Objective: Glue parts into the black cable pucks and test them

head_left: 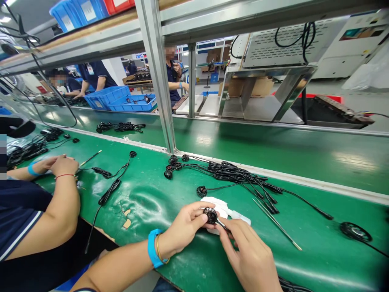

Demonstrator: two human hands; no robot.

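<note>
My left hand [182, 227], with a blue wristband, pinches a small round black motor [210, 215] between thumb and fingers. My right hand [247, 255] comes in from below and grips the motor's short black cable [223, 225] close to the motor. Under both hands lies a crumpled white cloth [217, 207]. A long thin pair of metal tweezers [275, 225] rests to the right of my hands. Just beyond them spreads a tangled bundle of black cables with similar motors [231, 174].
A green conveyor bench [304, 243] runs across the view, with a second belt [273, 138] behind a metal upright [158, 69]. At left, a co-worker's hands [62, 165] rest beside more black cables [109, 190]. Blue crates [120, 99] and other workers stand beyond.
</note>
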